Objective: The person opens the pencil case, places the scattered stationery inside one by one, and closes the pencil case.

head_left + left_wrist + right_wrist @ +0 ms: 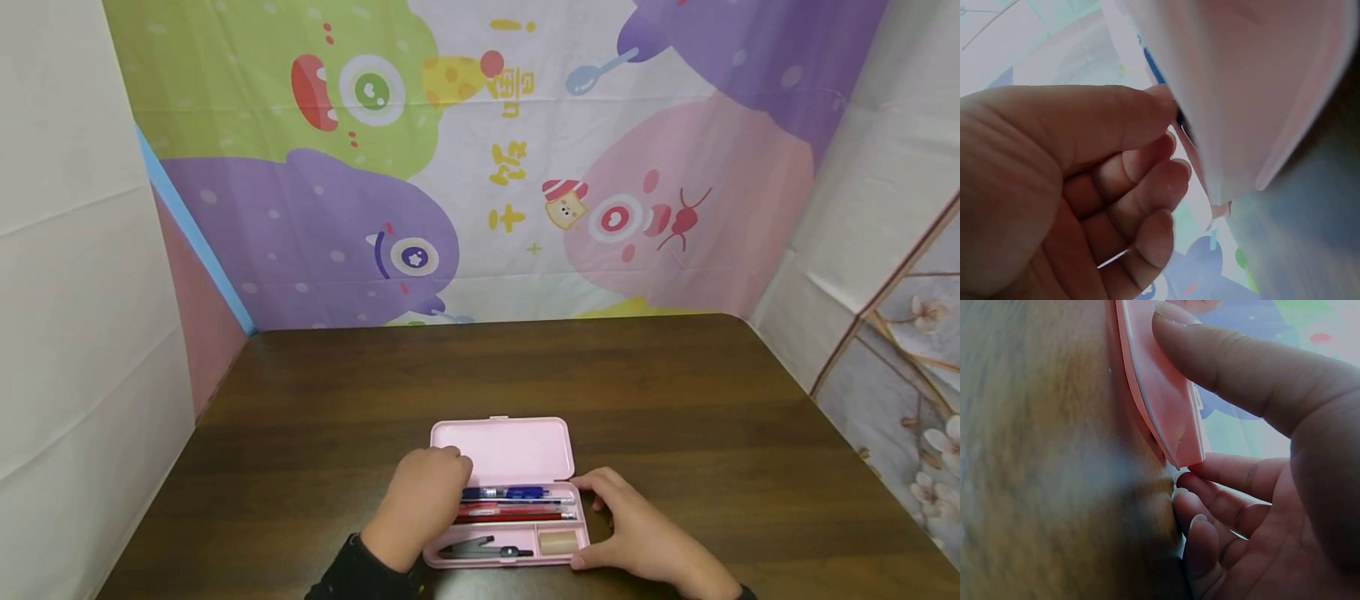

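A pink pencil case [501,562] lies with its lid [502,450] raised back, in front of me in the head view. My left hand [427,500] reaches over its left end with curled fingers, and thumb and index finger pinch a blue pen [517,492] in the rear compartment. The left wrist view shows the thumb tip against the pen's blue edge [1152,65], beside the pink case wall [1241,94]. My right hand [637,533] holds the case's right end, thumb at the near corner and index finger at the far one. Fingers hide the case's left part.
Red pens [517,515] lie in front of the blue pen. A compass [510,552] sits in the front left compartment, a tan eraser-like block [558,543] in the front right one. The brown table [375,375] extends to a cartoon-printed curtain [510,275] behind.
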`<state>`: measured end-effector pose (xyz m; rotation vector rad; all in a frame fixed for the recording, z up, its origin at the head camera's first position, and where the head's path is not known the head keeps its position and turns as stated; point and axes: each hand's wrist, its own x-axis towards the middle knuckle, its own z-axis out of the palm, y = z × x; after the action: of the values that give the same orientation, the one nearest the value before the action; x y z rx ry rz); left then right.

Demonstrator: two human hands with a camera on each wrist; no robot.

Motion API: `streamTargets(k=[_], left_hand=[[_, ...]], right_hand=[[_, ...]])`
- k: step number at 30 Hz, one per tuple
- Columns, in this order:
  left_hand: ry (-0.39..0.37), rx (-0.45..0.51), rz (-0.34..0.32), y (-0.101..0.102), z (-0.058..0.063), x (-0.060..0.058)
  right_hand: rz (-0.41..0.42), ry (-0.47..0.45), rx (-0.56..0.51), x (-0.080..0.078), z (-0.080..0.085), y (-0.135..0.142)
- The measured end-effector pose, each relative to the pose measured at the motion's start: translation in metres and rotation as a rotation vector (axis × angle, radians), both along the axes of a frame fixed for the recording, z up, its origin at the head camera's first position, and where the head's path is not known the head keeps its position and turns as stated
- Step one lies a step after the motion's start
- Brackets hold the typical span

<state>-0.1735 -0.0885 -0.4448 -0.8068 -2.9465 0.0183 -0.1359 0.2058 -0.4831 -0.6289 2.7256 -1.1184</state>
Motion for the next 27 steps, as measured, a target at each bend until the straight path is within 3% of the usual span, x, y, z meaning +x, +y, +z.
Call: streamTargets(k=[10, 15, 18, 22, 24, 27], left_hand=[[0.020, 0.003, -0.031, 0.000, 0.005, -0.001], [0.005, 0.133, 0.000, -0.008, 0.004, -0.007], [-0.010, 0.254, 0.101, -0.018, 0.003, -0.014], [-0.057, 0.418, 0.312, -0.034, -0.001, -0.025], [-0.119, 0.525, 0.417, -0.041, -0.004, -0.030], [-0.232, 0.689, 0.516, -0.049, -0.011, -0.037]], right_hand=[[0.008, 0.011, -0.009, 0.001, 0.003, 0.000], [-0.001, 0.002, -0.007, 0.001, 0.002, 0.000], [-0.003, -0.008, -0.002, -0.001, 0.002, -0.001], [0.000, -0.015, 0.002, -0.001, 0.001, -0.001], [0.000, -0.019, 0.004, -0.001, 0.001, -0.001], [-0.003, -0.024, 0.006, -0.001, 0.001, -0.001]])
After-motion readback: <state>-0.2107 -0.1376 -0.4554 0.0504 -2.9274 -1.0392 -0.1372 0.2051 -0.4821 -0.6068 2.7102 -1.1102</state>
